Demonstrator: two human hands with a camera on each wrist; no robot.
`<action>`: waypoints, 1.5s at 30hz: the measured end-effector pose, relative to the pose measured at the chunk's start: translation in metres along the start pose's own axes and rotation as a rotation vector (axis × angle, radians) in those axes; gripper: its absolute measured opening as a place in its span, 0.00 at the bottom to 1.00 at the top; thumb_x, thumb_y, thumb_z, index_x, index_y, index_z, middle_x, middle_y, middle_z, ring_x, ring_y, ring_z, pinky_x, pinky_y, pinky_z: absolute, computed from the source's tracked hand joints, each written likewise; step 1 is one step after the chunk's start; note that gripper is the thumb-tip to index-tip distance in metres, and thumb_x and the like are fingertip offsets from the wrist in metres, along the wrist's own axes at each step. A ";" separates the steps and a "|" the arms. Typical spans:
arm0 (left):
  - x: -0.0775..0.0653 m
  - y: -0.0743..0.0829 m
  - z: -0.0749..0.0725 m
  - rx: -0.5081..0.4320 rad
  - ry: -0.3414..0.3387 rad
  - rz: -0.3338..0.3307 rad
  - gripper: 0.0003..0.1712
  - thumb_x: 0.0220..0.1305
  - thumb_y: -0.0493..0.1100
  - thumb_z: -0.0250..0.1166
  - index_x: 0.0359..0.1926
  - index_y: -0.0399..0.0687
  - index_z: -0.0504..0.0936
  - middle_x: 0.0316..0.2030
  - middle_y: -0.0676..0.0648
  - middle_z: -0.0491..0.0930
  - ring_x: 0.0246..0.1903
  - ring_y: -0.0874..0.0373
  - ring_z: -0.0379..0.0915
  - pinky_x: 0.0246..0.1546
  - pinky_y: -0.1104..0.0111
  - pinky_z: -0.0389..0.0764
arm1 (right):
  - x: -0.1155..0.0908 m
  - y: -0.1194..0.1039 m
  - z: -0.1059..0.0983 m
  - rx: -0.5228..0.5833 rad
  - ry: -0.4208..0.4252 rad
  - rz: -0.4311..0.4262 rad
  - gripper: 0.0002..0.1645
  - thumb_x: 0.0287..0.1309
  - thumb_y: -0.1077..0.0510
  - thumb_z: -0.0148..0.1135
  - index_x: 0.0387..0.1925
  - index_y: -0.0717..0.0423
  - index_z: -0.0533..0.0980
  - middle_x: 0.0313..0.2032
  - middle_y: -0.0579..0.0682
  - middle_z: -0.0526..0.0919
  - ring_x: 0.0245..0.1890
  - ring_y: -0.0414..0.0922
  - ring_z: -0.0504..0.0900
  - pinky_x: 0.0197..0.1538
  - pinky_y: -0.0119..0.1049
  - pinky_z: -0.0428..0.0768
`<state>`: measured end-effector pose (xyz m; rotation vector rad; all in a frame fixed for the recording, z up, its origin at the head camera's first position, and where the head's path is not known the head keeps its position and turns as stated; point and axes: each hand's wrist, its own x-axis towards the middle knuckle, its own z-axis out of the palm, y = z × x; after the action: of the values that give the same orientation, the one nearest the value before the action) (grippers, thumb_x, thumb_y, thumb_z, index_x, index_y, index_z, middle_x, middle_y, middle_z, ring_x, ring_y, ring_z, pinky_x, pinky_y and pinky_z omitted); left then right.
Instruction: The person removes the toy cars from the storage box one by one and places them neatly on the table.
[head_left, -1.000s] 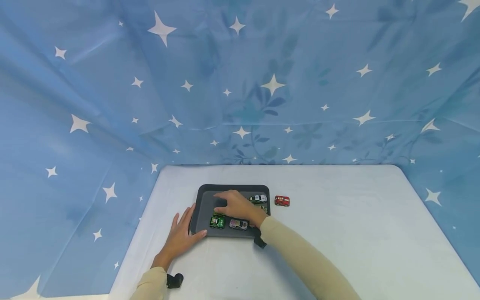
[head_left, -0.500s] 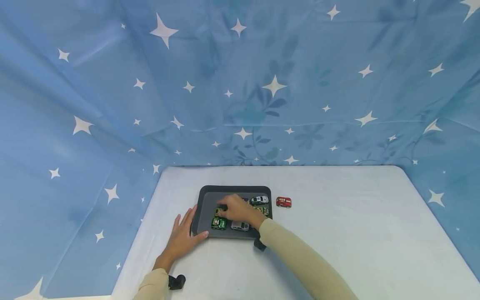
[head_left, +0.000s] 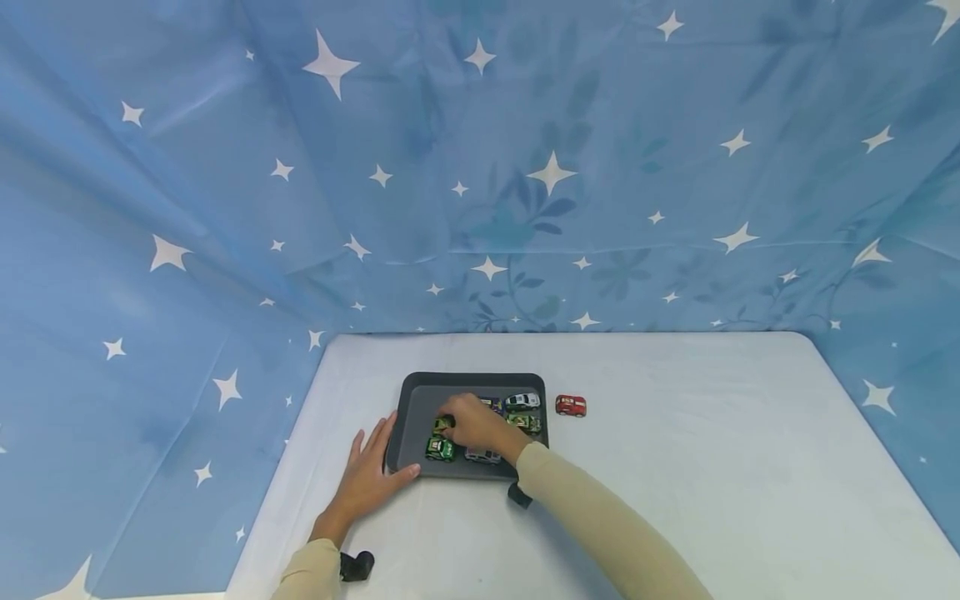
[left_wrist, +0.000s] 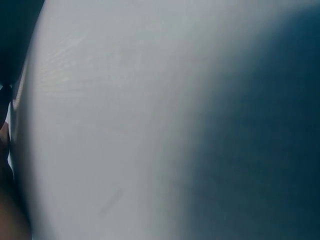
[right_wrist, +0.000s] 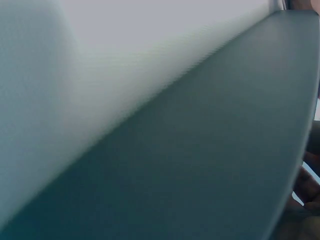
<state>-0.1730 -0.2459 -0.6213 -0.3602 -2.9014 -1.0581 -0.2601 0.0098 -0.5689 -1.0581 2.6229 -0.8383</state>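
Note:
A dark grey tray (head_left: 416,408) with several toy cars in it lies on the white table, seen in the head view. My right hand (head_left: 480,425) reaches in over it, thumb and index finger pinching a small yellow-green toy car (head_left: 440,424). Just in front of that car sits a green toy car (head_left: 440,450). A silver toy car (head_left: 482,456) is partly covered by my right hand. My left hand (head_left: 363,483) rests at the tray's left side, fingers straight along the rim and thumb at the front left corner.
On the tray's right side are a white toy car (head_left: 522,402), a camouflage-coloured one (head_left: 525,423) and a purple one (head_left: 494,406). Outside, right of the tray, a red toy car (head_left: 571,406) lies on the table (head_left: 712,450). Blue star-patterned curtains (head_left: 420,208) hang behind and beside it.
My right thumb and index finger were spread above the yellow-green toy car; they have come down and closed on it. My left hand has stayed at the tray.

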 end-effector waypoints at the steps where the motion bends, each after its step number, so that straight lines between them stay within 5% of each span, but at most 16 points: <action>1: -0.001 0.001 0.000 -0.005 -0.008 -0.008 0.61 0.63 0.67 0.73 0.87 0.55 0.53 0.79 0.29 0.58 0.79 0.24 0.44 0.76 0.30 0.39 | 0.000 0.000 0.001 0.000 0.002 0.005 0.16 0.70 0.60 0.72 0.57 0.60 0.86 0.52 0.53 0.88 0.57 0.51 0.85 0.63 0.45 0.83; 7: -0.005 0.002 -0.002 -0.007 -0.053 -0.074 0.62 0.63 0.68 0.72 0.88 0.54 0.51 0.82 0.31 0.54 0.81 0.25 0.35 0.75 0.28 0.39 | -0.001 0.001 0.008 -0.006 0.023 -0.002 0.15 0.70 0.60 0.73 0.55 0.58 0.87 0.51 0.52 0.89 0.56 0.49 0.85 0.61 0.43 0.84; 16: -0.004 0.000 0.000 -0.009 0.004 -0.012 0.60 0.63 0.66 0.74 0.87 0.58 0.53 0.80 0.30 0.58 0.80 0.25 0.41 0.74 0.28 0.41 | -0.003 -0.002 0.009 0.022 0.052 0.022 0.15 0.70 0.61 0.72 0.56 0.60 0.87 0.53 0.54 0.89 0.58 0.51 0.85 0.62 0.44 0.84; 27: -0.004 0.003 -0.002 -0.012 -0.072 -0.091 0.62 0.64 0.68 0.71 0.88 0.55 0.49 0.83 0.34 0.52 0.81 0.27 0.31 0.76 0.29 0.39 | -0.002 -0.003 0.007 0.033 0.057 -0.017 0.14 0.70 0.64 0.71 0.54 0.64 0.87 0.51 0.55 0.90 0.53 0.50 0.88 0.56 0.39 0.87; 37: -0.001 0.004 -0.001 -0.014 -0.028 -0.045 0.61 0.63 0.67 0.73 0.87 0.59 0.51 0.80 0.30 0.56 0.79 0.21 0.34 0.70 0.22 0.45 | -0.002 -0.009 -0.010 0.038 0.082 -0.002 0.15 0.70 0.63 0.72 0.56 0.63 0.87 0.53 0.56 0.89 0.55 0.51 0.87 0.59 0.42 0.85; 45: -0.001 0.005 -0.004 -0.008 -0.041 -0.050 0.63 0.62 0.68 0.73 0.87 0.55 0.51 0.81 0.31 0.55 0.80 0.23 0.34 0.73 0.25 0.42 | -0.012 -0.007 -0.026 0.081 0.121 -0.036 0.16 0.70 0.64 0.71 0.57 0.64 0.86 0.54 0.56 0.89 0.57 0.52 0.86 0.60 0.46 0.85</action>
<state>-0.1715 -0.2446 -0.6152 -0.3146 -2.9581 -1.0814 -0.2569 0.0254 -0.5438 -1.0683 2.6485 -1.0380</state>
